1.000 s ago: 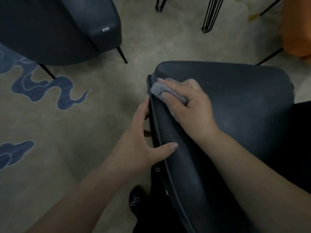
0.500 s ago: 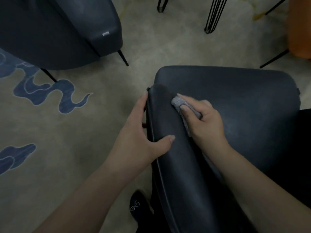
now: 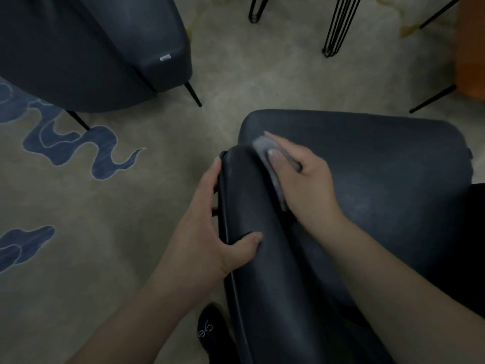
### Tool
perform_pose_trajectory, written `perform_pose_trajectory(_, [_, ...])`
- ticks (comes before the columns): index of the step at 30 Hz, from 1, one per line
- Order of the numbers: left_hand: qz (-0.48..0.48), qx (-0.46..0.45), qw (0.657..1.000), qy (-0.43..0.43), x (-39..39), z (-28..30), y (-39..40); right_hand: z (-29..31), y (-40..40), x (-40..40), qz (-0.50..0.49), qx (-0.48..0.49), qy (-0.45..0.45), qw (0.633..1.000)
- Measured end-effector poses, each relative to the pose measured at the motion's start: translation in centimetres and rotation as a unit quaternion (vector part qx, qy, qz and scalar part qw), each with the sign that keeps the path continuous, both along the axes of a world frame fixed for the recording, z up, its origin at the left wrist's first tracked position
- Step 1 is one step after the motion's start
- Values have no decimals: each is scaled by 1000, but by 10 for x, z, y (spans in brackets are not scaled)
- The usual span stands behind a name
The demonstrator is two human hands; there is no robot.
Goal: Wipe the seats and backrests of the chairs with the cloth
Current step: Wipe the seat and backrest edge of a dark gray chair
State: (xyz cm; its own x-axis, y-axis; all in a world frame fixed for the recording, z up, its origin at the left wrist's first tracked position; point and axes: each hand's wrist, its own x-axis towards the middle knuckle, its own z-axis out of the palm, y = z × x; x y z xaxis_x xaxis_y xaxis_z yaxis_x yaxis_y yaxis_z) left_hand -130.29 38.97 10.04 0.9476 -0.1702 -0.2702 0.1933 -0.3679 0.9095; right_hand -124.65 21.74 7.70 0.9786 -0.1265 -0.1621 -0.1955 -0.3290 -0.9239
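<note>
Cloth (image 3: 271,164), grey and bunched, lies pressed against the inner face of the dark chair's backrest (image 3: 252,206), just above the seat (image 3: 380,164). Right hand (image 3: 307,182) holds it there, fingers (image 3: 275,155) laid fairly straight over the fabric with the thumb tucked underneath. Left hand (image 3: 210,222) grips the backrest's top edge, thumb curled over the front and the other fingers running down the back. A dark shoe (image 3: 210,329) shows below the chair on a beige carpet (image 3: 118,206) with blue cloud shapes. A second dark chair (image 3: 91,48) stands at upper left; an orange seat (image 3: 472,48) sits at the right edge.
</note>
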Motion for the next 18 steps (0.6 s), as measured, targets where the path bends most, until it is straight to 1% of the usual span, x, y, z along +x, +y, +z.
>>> perform_pose_trajectory(1, [1,0,1000,-3,0,-1,0,3,7,6,8,16,-16,1000])
perform_pose_trajectory(3, [3,-2,1000,3,0,0,0,3,15,6,7,29,-16,999])
perform_pose_trajectory(7, [1,2,1000,12,0,4,1,-3,-2,-23,-18,48,49,997])
perform_pose_trajectory(9, [-3,5,1000,14,0,6,1,0,-12,-23,-8,26,65,998])
perform_pose_trajectory(11, [-6,2,1000,24,1,7,1,6,-13,-11,14,-8,58,998])
perform_pose_trajectory(14, [-9,2,1000,24,1,6,1,13,4,0,21,-9,41,999])
perform_pose_trajectory(18, [-8,7,999,34,0,7,1,16,10,-30,8,-35,50,998])
